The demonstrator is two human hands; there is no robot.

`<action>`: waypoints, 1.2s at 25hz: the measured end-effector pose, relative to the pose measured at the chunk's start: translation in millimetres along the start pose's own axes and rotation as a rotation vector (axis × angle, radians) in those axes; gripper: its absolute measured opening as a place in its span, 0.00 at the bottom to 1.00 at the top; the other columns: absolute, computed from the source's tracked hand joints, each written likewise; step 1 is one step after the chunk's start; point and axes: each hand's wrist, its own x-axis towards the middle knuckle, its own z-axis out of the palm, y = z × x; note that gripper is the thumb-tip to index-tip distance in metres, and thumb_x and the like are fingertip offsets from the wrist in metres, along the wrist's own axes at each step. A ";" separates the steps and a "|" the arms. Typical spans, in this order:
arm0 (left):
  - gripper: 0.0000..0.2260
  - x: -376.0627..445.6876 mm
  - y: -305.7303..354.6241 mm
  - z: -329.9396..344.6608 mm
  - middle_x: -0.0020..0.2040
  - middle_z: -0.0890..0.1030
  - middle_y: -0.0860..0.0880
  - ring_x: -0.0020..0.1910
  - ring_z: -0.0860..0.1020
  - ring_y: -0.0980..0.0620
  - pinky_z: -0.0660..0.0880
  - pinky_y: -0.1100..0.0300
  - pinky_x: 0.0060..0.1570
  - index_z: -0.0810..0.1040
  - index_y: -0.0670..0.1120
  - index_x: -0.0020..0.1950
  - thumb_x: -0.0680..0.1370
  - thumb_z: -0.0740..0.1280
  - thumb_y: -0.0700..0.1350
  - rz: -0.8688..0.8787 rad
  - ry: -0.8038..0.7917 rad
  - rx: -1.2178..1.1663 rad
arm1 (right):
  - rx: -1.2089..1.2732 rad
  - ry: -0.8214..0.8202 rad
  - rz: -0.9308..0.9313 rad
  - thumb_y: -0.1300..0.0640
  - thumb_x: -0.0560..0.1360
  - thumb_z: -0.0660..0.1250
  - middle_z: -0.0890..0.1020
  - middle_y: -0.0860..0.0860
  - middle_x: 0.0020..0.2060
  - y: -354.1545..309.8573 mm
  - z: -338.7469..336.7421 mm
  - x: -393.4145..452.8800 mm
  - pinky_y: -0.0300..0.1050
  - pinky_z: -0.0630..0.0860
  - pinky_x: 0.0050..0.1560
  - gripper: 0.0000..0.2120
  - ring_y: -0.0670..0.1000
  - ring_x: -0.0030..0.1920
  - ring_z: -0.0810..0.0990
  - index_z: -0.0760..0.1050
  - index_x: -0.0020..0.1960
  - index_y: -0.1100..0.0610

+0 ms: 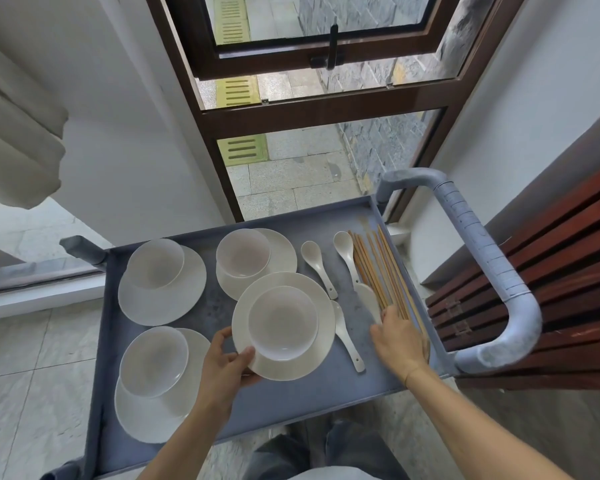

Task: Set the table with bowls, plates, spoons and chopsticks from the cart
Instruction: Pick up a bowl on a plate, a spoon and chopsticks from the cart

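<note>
Plate (312, 355) rim pinched by left fingers (246, 355), chopsticks (378, 268) seemingly under right fingers (390, 315)

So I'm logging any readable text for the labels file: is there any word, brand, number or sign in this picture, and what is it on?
None can be read.
Cart handle: fine ring marks along the grey wrap, no letters or digits legible.
Bowls, plates, spoons and chopsticks: plain, no print visible.
Cart tray: bare grey surface, no label visible.
Window frame: no sign or sticker legible.
</note>
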 end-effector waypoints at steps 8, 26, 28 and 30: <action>0.17 6.9 3.4 0.3 0.41 0.85 0.38 0.41 0.86 0.40 0.83 0.51 0.37 0.74 0.56 0.58 0.78 0.69 0.35 0.013 0.006 -0.038 | 0.298 0.092 0.057 0.49 0.78 0.59 0.79 0.57 0.36 -1.7 -9.5 17.1 0.52 0.77 0.37 0.11 0.58 0.36 0.78 0.71 0.43 0.56; 0.17 8.5 7.9 -12.1 0.39 0.86 0.41 0.42 0.86 0.41 0.84 0.51 0.37 0.73 0.56 0.59 0.78 0.69 0.36 0.015 0.020 -0.042 | 0.123 0.240 0.143 0.50 0.76 0.71 0.82 0.58 0.39 -13.5 13.9 33.9 0.45 0.71 0.35 0.12 0.56 0.36 0.73 0.75 0.47 0.59; 0.17 9.4 7.6 -13.6 0.39 0.85 0.40 0.41 0.86 0.41 0.84 0.51 0.37 0.73 0.56 0.59 0.78 0.69 0.35 0.013 0.025 -0.046 | 0.129 0.240 0.157 0.50 0.76 0.70 0.82 0.59 0.40 -14.6 13.7 34.6 0.46 0.71 0.35 0.12 0.57 0.36 0.74 0.76 0.48 0.59; 0.18 9.4 7.9 -15.7 0.39 0.86 0.40 0.41 0.86 0.40 0.84 0.51 0.36 0.73 0.56 0.59 0.78 0.69 0.35 0.017 0.022 -0.039 | 0.106 0.216 0.159 0.51 0.77 0.69 0.82 0.59 0.41 -17.1 12.7 36.2 0.47 0.73 0.36 0.11 0.58 0.38 0.77 0.76 0.49 0.60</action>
